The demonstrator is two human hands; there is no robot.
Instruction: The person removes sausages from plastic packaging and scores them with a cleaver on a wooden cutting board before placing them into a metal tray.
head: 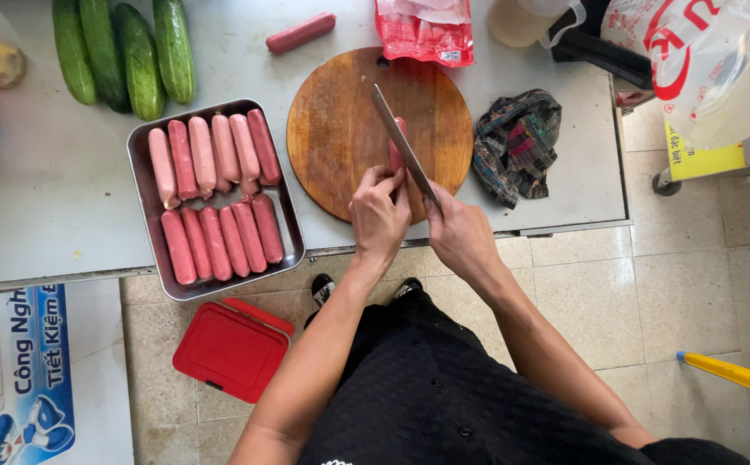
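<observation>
Now slicing a sausage on a round board

Seen from above, the left hand (379, 215) pinches a pink sausage (398, 146) lying on a round wooden cutting board (336, 129) near the worktop's (47, 189) front edge. The right hand (461, 232) is clenched around a knife (402, 146), its blade laid along the sausage. Just left of the board, a metal tray (142, 181) holds two rows of sausages. The cut seems just beginning; it calls for steady pressure with fingertips clear.

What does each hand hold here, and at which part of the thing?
The right hand holds a knife by its handle. The left hand holds a pink sausage at its near end, on the round cutting board.
</observation>
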